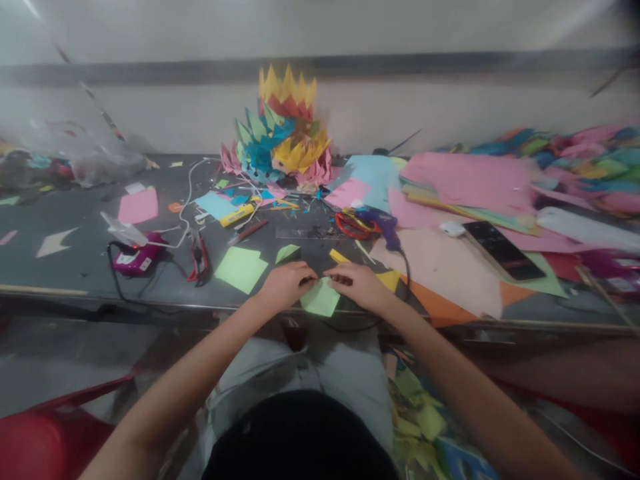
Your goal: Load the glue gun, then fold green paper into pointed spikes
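Observation:
A light green sheet of paper (321, 299) is between my two hands at the table's front edge. My left hand (290, 283) pinches its upper left side, fingers closed. On the upper right side, my right hand (357, 283) grips it with bent fingers. Just behind my left hand lies a small folded green paper piece (289, 253). A stack of light green paper squares (241, 269) rests to the left. Yellow paper (388, 280) lies beside my right hand. My fingertips are partly blurred.
Folded-paper crowns (287, 143) stand at the back. Pliers (199, 259) and a purple power bank-like box (139, 256) lie left. A purple glue gun (386, 225), red-handled scissors (354, 225), a phone (503, 248) and pink sheets (465, 180) are right. Paper scraps (425, 420) lie below.

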{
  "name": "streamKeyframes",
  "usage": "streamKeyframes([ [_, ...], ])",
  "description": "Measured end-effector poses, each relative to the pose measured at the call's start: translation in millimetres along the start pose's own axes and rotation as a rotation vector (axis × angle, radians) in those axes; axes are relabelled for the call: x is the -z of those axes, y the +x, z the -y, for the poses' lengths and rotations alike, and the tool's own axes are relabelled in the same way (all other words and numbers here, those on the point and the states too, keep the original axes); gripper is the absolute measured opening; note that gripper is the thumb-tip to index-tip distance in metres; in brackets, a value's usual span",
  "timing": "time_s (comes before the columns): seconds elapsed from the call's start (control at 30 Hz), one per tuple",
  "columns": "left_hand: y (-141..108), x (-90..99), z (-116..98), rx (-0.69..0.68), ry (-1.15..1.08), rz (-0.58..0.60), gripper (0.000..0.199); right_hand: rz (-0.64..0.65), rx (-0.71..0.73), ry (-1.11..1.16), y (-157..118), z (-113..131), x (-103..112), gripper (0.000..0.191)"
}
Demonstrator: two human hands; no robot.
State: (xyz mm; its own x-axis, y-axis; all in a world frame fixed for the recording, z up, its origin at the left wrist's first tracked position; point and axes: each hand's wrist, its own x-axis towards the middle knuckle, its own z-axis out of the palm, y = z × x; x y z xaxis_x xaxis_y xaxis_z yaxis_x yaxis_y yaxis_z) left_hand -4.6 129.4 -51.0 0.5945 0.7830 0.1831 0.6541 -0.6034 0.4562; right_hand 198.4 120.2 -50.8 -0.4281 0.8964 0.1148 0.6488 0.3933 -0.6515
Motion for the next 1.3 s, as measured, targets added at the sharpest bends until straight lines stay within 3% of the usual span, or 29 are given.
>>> streamKeyframes([
  [0.23, -1.5, -2.3, 2.7, -0.023, 0.013, -0.007, 0.015, -0.072, -0.041, -0.037, -4.4, 2.1, -4.9, 0.021],
  [0.5, -1.7, -1.4, 2.0, -0.014, -0.029, -0.012, 0.013, -0.031, -0.013, -0.043, -3.0, 7.7, -5.6, 0.015],
  [1.0, -3.0, -3.0, 6.0, -0.037, -0.006, 0.01, 0.017, 0.063, 0.437, -0.243, -4.7, -24.0, -3.4, 0.034],
  [1.3, -4.6, -3.6, 7.9, -0.124, 0.091, 0.014, 0.018, 0.065, 0.498, -0.298, -3.1, -23.9, -3.1, 0.035],
])
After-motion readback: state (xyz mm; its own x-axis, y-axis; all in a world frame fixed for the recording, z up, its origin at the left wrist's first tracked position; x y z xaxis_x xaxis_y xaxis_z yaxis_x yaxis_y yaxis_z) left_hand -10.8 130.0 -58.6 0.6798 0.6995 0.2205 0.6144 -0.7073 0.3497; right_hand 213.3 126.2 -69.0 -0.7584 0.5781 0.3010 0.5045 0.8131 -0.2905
